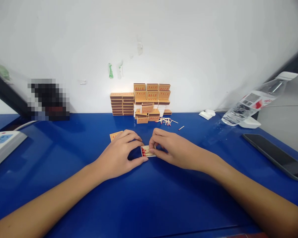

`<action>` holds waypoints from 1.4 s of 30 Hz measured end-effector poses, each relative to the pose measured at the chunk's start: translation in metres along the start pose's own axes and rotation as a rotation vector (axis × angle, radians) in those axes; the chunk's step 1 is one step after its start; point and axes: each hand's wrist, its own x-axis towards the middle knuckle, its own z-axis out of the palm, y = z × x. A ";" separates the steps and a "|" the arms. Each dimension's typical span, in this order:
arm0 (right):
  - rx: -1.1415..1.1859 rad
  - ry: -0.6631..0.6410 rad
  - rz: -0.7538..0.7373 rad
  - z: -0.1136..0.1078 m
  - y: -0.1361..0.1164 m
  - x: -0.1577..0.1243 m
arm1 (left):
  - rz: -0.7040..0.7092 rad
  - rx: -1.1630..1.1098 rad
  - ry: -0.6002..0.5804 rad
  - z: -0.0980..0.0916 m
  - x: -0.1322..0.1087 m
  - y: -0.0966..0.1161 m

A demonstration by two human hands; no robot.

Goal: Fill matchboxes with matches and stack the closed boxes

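A small white matchbox tray (149,156) lies on the blue table, holding red-tipped matches (145,152) whose heads point left. My left hand (123,150) steadies the tray at its left end, thumb on the near side and a fingertip at the far side. Bent over the tray's right end, my right hand (167,144) has its thumb and fingers pinched down at the matches; whether any match is lifted is hidden. Behind my left hand lies a yellow matchbox sleeve (115,135), partly covered by the fingers.
Stacked matchboxes (152,95) stand against the wall, with loose matches (168,121) in front. To the right are a tilted water bottle (257,99), a white adapter (249,122) and a phone (275,155). A power strip (7,145) sits at the left, near a pixelated dark object (49,100).
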 end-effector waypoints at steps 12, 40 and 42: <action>-0.008 -0.030 0.016 0.002 0.002 0.001 | 0.016 0.017 0.006 0.001 -0.001 0.000; -0.105 -0.001 0.335 -0.057 0.134 -0.019 | -0.017 0.010 0.020 -0.002 0.000 -0.001; -0.068 0.072 0.270 -0.051 0.110 -0.012 | -0.016 -0.001 0.012 -0.001 0.000 -0.001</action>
